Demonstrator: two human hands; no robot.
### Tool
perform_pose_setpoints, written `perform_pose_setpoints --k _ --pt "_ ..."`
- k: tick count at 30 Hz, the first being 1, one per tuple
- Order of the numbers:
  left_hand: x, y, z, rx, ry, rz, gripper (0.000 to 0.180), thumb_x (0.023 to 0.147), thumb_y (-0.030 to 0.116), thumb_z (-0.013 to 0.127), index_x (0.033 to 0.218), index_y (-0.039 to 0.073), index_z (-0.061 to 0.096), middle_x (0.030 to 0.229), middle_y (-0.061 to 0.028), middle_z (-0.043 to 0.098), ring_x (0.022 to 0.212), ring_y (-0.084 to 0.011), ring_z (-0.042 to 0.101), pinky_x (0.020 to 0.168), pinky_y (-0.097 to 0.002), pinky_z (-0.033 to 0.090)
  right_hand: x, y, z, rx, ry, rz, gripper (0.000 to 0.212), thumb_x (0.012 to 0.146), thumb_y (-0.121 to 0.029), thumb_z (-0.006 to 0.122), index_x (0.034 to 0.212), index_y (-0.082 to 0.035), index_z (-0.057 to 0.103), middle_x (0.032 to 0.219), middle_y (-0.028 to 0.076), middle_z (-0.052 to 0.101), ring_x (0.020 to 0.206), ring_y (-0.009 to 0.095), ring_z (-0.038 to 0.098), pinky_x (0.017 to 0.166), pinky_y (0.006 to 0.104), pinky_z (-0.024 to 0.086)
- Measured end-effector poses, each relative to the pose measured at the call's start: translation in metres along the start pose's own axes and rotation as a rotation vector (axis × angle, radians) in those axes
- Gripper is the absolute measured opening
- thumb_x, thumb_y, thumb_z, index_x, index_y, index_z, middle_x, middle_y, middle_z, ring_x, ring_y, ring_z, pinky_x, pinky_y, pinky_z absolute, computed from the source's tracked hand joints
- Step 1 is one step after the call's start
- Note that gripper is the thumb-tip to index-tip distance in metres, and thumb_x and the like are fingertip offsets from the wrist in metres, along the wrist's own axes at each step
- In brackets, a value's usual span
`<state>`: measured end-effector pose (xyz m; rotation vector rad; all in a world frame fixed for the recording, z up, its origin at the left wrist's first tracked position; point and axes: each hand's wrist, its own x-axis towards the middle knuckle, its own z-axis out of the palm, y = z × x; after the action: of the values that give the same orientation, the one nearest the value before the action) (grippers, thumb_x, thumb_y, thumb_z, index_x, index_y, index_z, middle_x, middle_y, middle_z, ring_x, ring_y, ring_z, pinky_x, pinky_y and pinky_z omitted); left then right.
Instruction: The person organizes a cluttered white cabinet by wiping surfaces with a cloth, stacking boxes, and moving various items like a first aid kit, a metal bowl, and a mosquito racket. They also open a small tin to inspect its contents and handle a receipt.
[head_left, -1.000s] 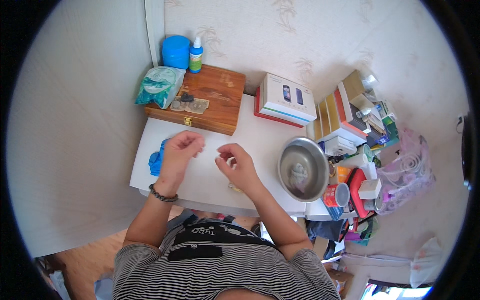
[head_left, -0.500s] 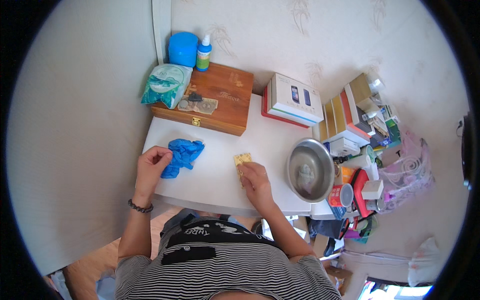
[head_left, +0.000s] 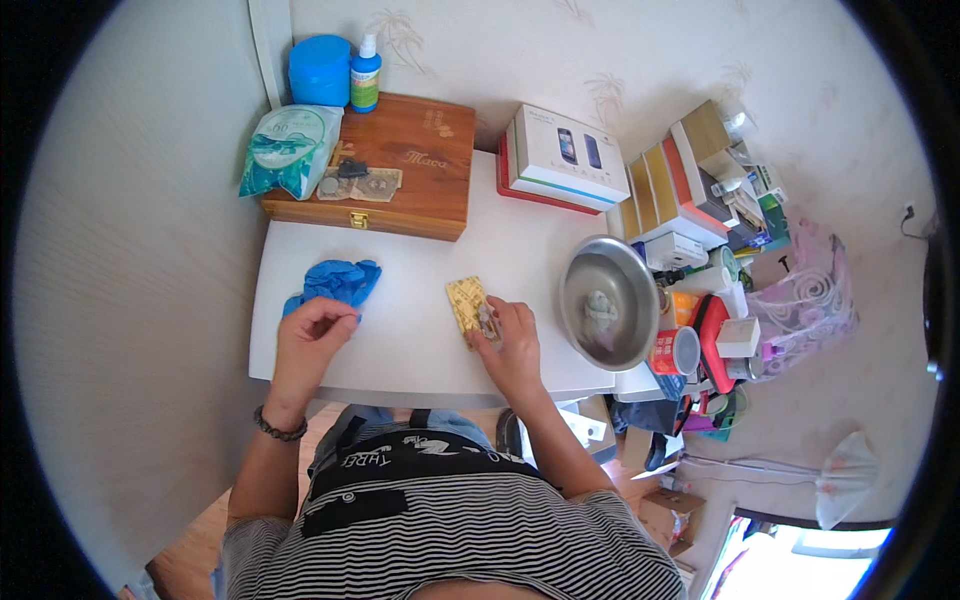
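Note:
On the white table lies a crumpled blue disposable glove (head_left: 343,280), thin and wrinkled. My left hand (head_left: 308,345) is just on the near side of it and covers part of it. Thumb and index finger are pinched together there, with a tiny blue spot at the tips; what they hold, if anything, is unclear. My right hand (head_left: 515,350) grips a flat yellow patterned packet (head_left: 464,296) by its right side, thumb at the lower edge and fingers higher up. A greyish patch shows on the packet beside the fingertips.
A wooden box (head_left: 400,160) at the back carries a banknote, coins, a wipes pouch (head_left: 290,150) and a blue spray bottle (head_left: 366,80). A steel bowl (head_left: 570,325) with a clear plastic bag stands right. Behind are a white phone box (head_left: 570,155) and several stacked books.
My view has shifted, so the table sits lower left. The left hand has moved nearer me over the glove. My right hand has spread its grip along the packet, which shows more.

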<state>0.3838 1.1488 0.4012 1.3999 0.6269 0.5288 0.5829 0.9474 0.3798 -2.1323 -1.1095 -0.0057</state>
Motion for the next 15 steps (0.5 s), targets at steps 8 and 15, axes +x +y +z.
perform_pose_setpoints --k 8,15 --pt "0.004 -0.017 0.08 -0.103 -0.169 -0.143 0.009 0.088 0.004 0.065 0.096 0.003 0.067 0.083 0.0002 0.065 0.073 -0.0056 0.058 0.065 -0.0198 0.046 0.019 0.015 -0.005 -0.047 0.201 -0.043 0.017 0.079 0.004 0.062 0.094 0.0 0.06 0.09 0.015 0.059 0.082 0.032 0.059 0.072 0.0402 0.048" --pt "0.01 -0.022 0.118 -0.274 -0.151 -0.214 0.008 0.089 0.008 0.065 0.095 0.003 0.066 0.079 -0.0008 0.065 0.071 -0.0067 0.058 0.064 -0.0201 0.046 0.006 0.003 -0.022 0.416 -0.148 0.048 0.014 0.082 -0.004 0.068 0.095 -0.001 0.064 0.084 0.012 0.061 0.073 0.025 0.062 0.065 0.0337 0.05"
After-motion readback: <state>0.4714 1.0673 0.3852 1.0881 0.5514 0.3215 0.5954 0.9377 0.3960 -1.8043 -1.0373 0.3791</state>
